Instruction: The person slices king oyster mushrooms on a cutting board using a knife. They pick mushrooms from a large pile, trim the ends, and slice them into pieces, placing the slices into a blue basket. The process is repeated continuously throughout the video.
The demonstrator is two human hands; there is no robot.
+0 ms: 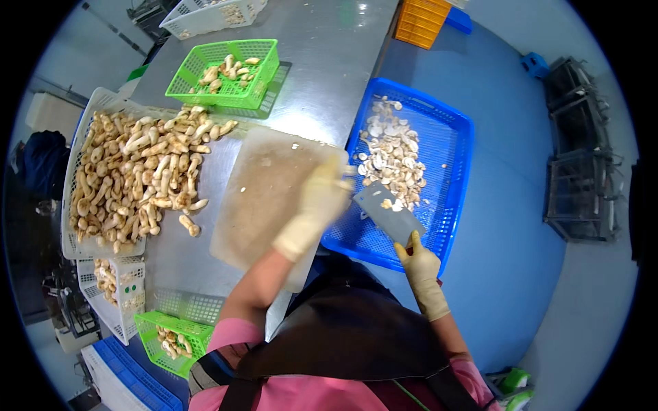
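Note:
My right hand (420, 262), in a pale glove, grips the handle of a cleaver (390, 213) whose broad grey blade tilts over a blue basket (450, 169). A few mushroom bits stick to the blade. Sliced mushrooms (393, 154) lie heaped in that basket. My gloved left hand (326, 190) is motion-blurred above the right edge of a worn cutting board (257, 205); pale bits show at its fingertips, but whether it holds them is unclear. Left of the board, a pile of whole mushrooms (139, 169) spills from a white crate (69, 216) onto the steel table (177, 267).
Beyond the board stands a green basket (180, 85) with a few mushrooms. Another white crate (211, 23) is at the far end. Near my left side are a white basket (128, 308) and a green basket (146, 336). Orange crates (421, 23) and metal-framed racks (578, 195) stand to the right.

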